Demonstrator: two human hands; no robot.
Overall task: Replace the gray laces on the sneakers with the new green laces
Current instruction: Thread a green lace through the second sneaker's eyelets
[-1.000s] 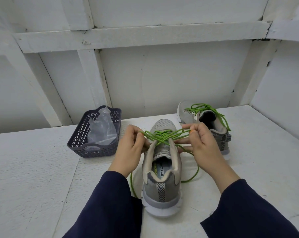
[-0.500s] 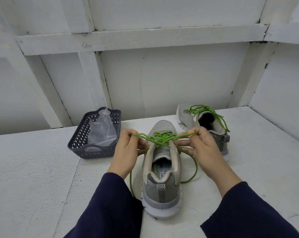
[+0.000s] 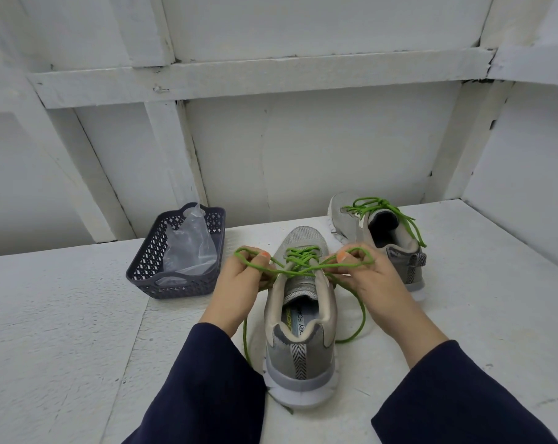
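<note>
A grey sneaker (image 3: 300,354) stands heel toward me on the white table, threaded with a green lace (image 3: 300,256). My left hand (image 3: 242,285) pinches a loop of that lace left of the tongue. My right hand (image 3: 367,277) pinches the other loop on the right side. The lace runs taut between both hands across the shoe's opening, and its loose ends trail down on both sides of the shoe. A second grey sneaker (image 3: 396,248) with a green lace (image 3: 383,209) sits behind on the right.
A dark plastic basket (image 3: 149,277) holding a clear plastic bag (image 3: 191,245) stands on the table (image 3: 63,331) to the left of the shoes. White walls with beams close off the back and the right side.
Both hands have drawn apart, pulling the two green loops outward and tightening the lace over the near sneaker's tongue.
</note>
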